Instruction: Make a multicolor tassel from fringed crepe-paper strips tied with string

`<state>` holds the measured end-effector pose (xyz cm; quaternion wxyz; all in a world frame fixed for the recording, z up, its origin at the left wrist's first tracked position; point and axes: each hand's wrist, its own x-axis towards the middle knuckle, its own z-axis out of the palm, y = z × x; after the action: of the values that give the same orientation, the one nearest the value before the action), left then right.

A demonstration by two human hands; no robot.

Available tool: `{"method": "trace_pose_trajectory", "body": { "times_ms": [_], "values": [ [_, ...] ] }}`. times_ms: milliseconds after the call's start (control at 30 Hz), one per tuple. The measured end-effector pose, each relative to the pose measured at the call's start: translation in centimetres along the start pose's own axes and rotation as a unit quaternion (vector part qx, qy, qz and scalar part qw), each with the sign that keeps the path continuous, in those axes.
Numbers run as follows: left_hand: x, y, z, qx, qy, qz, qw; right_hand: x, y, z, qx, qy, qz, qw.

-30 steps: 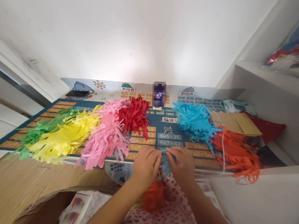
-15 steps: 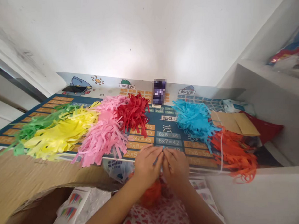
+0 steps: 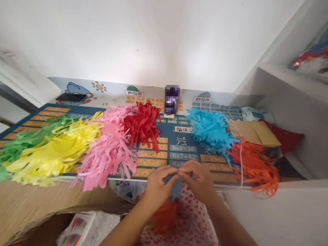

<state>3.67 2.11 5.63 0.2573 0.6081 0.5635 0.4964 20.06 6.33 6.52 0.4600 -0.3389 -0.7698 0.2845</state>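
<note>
Far left on the dark-blue printed table mat [image 3: 183, 156]: a green fringed tissue-paper bundle [image 3: 26, 139], partly covered by a yellow fringed tissue-paper bundle [image 3: 48, 153]; next, a pink fringed tissue-paper bundle [image 3: 106, 153] and, against it, a red fringed tissue-paper bundle [image 3: 144, 124]. Centre, at the near edge: left hand [image 3: 160, 184], fingers curled, thumb and forefinger drawn together on a thin blue paper piece [image 3: 176, 189]. This piece hangs between the hands, above a blurred orange paper mass [image 3: 166, 212]. Right hand [image 3: 199, 181], similarly curled, thumb and forefinger meeting on the same piece, fingertips just beside the left's. Paper this thin probably tears under a sharp pull: a light, even pinch, with both fingertip pairs close together, should control it best; the orange mass is best kept clear of the fingers. Farther right: a bright-blue fringed paper bundle [image 3: 213, 130], a folded tan paper sheet [image 3: 253, 132] and an orange-red fringed paper bundle [image 3: 255, 165] overhanging the edge.
</note>
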Motion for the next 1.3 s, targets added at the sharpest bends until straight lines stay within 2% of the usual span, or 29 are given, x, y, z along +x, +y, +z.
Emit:
{"method": "trace_pose_trajectory", "body": {
  "times_ms": [67,133,167,233,267,300,400,500,600,667,867,1033,1300],
  "values": [
    [0.2,-0.3,-0.4,-0.018,-0.013,-0.007,1.0,0.9,0.1,-0.2,0.047,-0.029,-0.001,0.998],
    [0.5,-0.5,-0.9,-0.044,-0.03,-0.036,0.998,3.0,1.0,-0.6,0.06,-0.097,-0.015,0.993],
    [0.6,-0.6,-1.1,-0.066,-0.043,-0.064,0.995,4.5,1.9,-0.9,0.033,-0.131,-0.013,0.991],
    [0.8,-0.9,-1.2,-0.142,-0.064,-0.139,0.978,8.2,4.5,-1.7,-0.114,-0.186,0.014,0.976],
    [0.9,-1.1,-1.2,-0.19,-0.07,-0.173,0.964,10.3,6.0,-2.1,-0.238,-0.199,0.036,0.95],
    [1.0,-1.3,-1.1,-0.236,-0.069,-0.199,0.949,12.2,7.7,-2.5,-0.366,-0.23,0.051,0.9],
    [1.0,-1.9,-0.8,-0.311,-0.034,-0.229,0.922,16.8,11.9,-3.5,-0.464,-0.266,0.074,0.842],
    [1.1,-2.4,-0.8,-0.308,-0.034,-0.236,0.921,18.6,14.3,-3.9,-0.505,-0.301,0.077,0.805],
    [1.3,-2.4,-1.0,-0.297,-0.049,-0.236,0.924,18.6,15.1,-3.8,-0.534,-0.328,0.077,0.776],
    [1.4,-2.3,-1.0,-0.294,-0.05,-0.237,0.924,18.5,15.2,-3.7,-0.544,-0.335,0.077,0.766],
    [1.3,-2.0,-0.9,-0.247,-0.054,-0.223,0.941,18.5,14.5,-3.7,-0.547,-0.311,0.072,0.774],
    [0.9,-1.8,-0.8,-0.215,-0.048,-0.216,0.951,17.3,13.2,-4.0,-0.513,-0.275,0.051,0.812],
    [0.9,-1.2,-0.2,-0.182,-0.084,-0.174,0.964,15.8,12.9,-4.6,-0.441,-0.224,0.043,0.868]
  ]
}}
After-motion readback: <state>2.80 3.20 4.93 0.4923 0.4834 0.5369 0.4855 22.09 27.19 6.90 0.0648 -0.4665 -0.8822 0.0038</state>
